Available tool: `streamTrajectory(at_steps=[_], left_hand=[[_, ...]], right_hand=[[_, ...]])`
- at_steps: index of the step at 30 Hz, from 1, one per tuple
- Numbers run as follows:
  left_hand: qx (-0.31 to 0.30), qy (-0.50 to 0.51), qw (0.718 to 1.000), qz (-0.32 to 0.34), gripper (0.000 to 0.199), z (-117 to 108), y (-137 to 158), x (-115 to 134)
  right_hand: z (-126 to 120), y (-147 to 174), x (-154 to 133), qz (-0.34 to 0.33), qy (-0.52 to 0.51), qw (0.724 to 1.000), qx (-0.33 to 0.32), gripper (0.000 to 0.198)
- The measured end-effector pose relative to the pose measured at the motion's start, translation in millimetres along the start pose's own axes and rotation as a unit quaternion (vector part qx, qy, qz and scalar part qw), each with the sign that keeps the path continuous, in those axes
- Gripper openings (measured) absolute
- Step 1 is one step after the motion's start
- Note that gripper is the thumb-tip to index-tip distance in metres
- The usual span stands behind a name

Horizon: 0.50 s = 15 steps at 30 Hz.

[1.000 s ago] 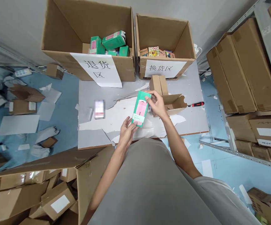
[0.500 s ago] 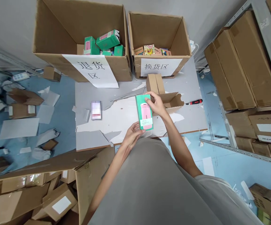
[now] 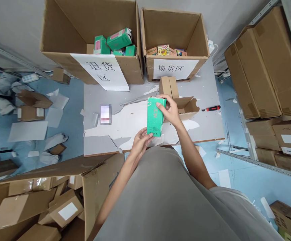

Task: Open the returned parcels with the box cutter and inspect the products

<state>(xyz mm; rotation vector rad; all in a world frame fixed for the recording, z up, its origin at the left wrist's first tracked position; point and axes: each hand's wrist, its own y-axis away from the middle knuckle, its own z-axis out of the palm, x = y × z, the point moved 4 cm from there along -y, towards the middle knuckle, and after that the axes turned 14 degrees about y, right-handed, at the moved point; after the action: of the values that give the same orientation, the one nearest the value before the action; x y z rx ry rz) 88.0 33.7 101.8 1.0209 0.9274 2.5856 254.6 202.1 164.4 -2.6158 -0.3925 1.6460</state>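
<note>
A green product box [image 3: 155,118] is held upright between both hands, a green printed side facing me. My left hand [image 3: 141,142] grips its lower left corner, thumb at the front. Across its upper right edge, my right hand [image 3: 170,108] is closed, with the thumb on the printed side and the other fingers behind. Just behind the right hand, an opened brown carton [image 3: 187,106] lies on the worktable [image 3: 135,129], its flaps standing up. To the right of that carton is a red and black utility knife [image 3: 211,108].
At the back stand two large cardboard boxes with paper signs: the left box [image 3: 85,72] holds green boxes, the right box [image 3: 150,68] small colourful packs. A phone-like blurred item [image 3: 105,114] lies at left. A big carton of parcels [image 3: 102,177] stands lower left; shelved cartons [image 3: 273,67] at right.
The green box has been turned, so its pink-pictured face has given way to a plain green side with print. Both hands keep hold of it. The view has shifted slightly.
</note>
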Motion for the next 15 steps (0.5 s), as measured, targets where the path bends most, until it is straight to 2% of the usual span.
streamTrajectory(at_steps=[4, 8, 11, 15], left_hand=[[-0.028, 0.029, 0.996, -0.083, 0.063, -5.7, 6.4, -5.8], [-0.019, 0.027, 0.996, -0.086, 0.062, -7.9, 12.2, -13.3], [0.006, 0.012, 0.999, -0.047, 0.07, -7.7, 13.6, -14.3], [0.056, -0.056, 0.994, 0.071, 0.076, -1.6, 16.6, -9.8]], right_hand=[[-1.0, 5.1, 7.4, 0.014, -0.048, 0.998, -0.034, 0.063], [-3.2, 11.6, 9.2, 0.031, -0.075, 0.996, -0.047, 0.064], [-7.1, 14.4, 8.5, 0.035, -0.074, 0.995, -0.057, 0.062], [-12.3, 16.5, 3.7, 0.046, -0.014, 0.998, -0.049, 0.056]])
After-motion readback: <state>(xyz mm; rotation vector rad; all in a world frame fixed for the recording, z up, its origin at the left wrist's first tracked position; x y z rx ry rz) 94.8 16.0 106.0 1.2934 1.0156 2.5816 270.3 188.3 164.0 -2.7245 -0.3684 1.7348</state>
